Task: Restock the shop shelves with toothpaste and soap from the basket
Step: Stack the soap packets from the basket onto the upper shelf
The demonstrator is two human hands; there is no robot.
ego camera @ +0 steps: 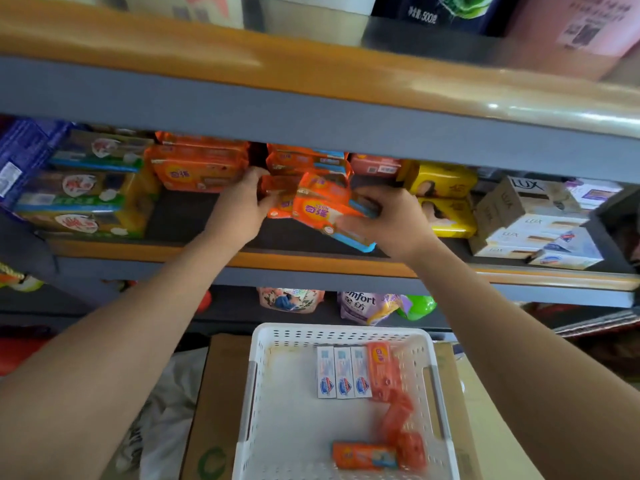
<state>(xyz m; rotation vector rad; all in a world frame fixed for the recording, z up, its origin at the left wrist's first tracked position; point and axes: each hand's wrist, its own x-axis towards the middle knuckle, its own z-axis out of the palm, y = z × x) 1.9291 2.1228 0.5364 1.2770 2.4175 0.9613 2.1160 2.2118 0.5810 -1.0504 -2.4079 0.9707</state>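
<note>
1. Nearest me, the white basket [341, 344] on a cardboard box [214, 403] holds three toothpaste boxes [343, 375] side by side and a few orange soap bars [365, 455], the ones at the right smeared by blur
2. On the middle shelf [207, 216], my right hand [389, 225] grips a tilted orange soap pack [325, 213], fingers curled round its end; my left hand [240, 206] holds a second pack [280, 195] behind it, fingertips hidden
3. I judge I'm shelving soap; next these need squaring against the orange stack [197, 168] behind
4. Farther labels are too blurred to read
</note>
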